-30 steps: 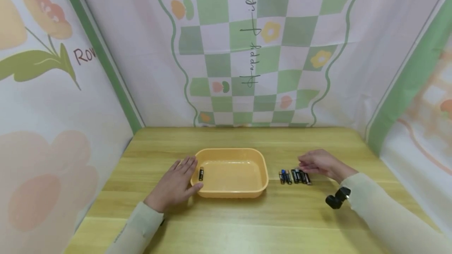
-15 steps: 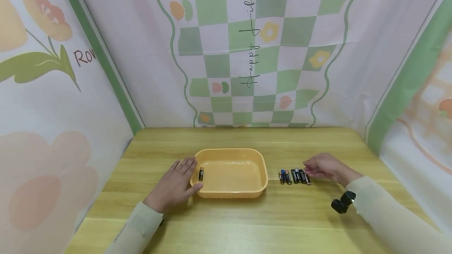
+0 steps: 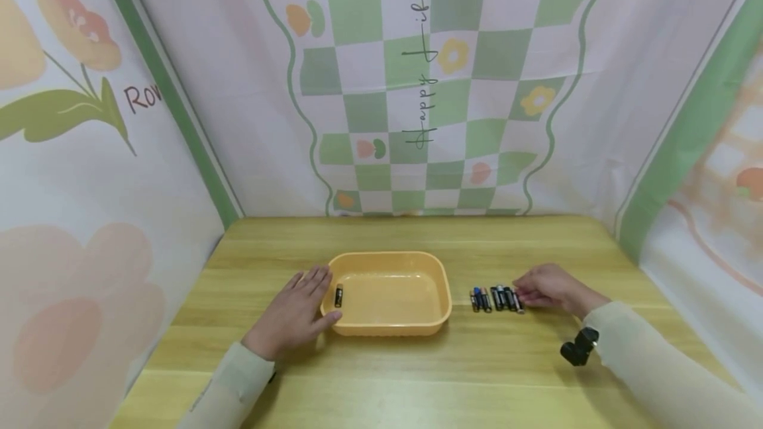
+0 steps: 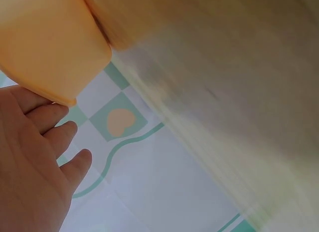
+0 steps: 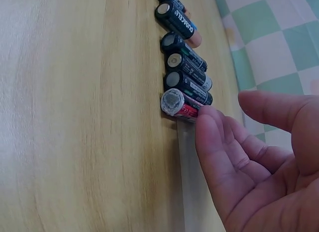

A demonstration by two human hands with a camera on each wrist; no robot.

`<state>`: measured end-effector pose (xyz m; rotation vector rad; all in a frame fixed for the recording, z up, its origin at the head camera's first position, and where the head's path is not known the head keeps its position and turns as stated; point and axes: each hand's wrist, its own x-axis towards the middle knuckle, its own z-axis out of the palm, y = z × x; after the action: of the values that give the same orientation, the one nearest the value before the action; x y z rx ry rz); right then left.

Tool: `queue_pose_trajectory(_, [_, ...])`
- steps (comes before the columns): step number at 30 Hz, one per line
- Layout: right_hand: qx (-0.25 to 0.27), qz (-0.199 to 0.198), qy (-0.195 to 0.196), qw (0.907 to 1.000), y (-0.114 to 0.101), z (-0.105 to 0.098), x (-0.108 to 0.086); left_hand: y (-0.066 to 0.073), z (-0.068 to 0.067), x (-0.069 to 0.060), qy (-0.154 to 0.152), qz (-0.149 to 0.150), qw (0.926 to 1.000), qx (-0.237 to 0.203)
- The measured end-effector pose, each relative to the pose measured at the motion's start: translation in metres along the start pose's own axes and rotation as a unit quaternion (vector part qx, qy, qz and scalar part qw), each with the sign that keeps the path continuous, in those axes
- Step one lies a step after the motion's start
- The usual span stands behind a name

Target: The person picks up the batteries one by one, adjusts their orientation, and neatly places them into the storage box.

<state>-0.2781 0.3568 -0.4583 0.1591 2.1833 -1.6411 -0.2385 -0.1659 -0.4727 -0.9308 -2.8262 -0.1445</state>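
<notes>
To the right of the tray [image 3: 390, 330], the batteries [image 3: 499, 298] lie on the table [image 3: 417, 382] in two small bunches. The right hand [image 3: 551, 287] is at their outer end. Its thumb stands apart from its fingers, and one fingertip is at the red battery [image 5: 189, 111], touching or almost; one cannot tell which. The left hand [image 3: 292, 316] rests on the tray's left side, fingers straight. A lone battery [image 3: 338, 295] lies inside, near that hand.

The batteries look hard and smooth. They should feel a bit heavy for their size, and may slip or roll. A pinch round the red one's middle should work best, as its outer side has no neighbour. Between batteries and tray there is room to move. The tray's rim stands up, and the table's far edge is well away.
</notes>
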Motion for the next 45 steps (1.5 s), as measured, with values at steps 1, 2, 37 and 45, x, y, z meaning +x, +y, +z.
queue_pose_trajectory(1, [-0.004,0.000,0.001,1.0000,0.000,0.000,0.000,0.000,0.000,0.000,0.000,0.000,1.0000,-0.001])
queue_pose_trajectory(2, [-0.009,-0.001,0.004,1.0000,0.000,0.000,0.001,0.000,0.000,0.000,0.000,-0.001,1.0000,-0.002])
queue_pose_trajectory(37, [-0.203,0.012,0.069,0.9766,-0.001,0.005,0.011,-0.001,-0.001,0.000,-0.002,0.000,1.0000,-0.008])
queue_pose_trajectory(45, [-0.247,0.002,0.061,0.9670,0.003,0.005,0.009,-0.002,0.000,-0.001,0.000,0.001,1.0000,-0.008])
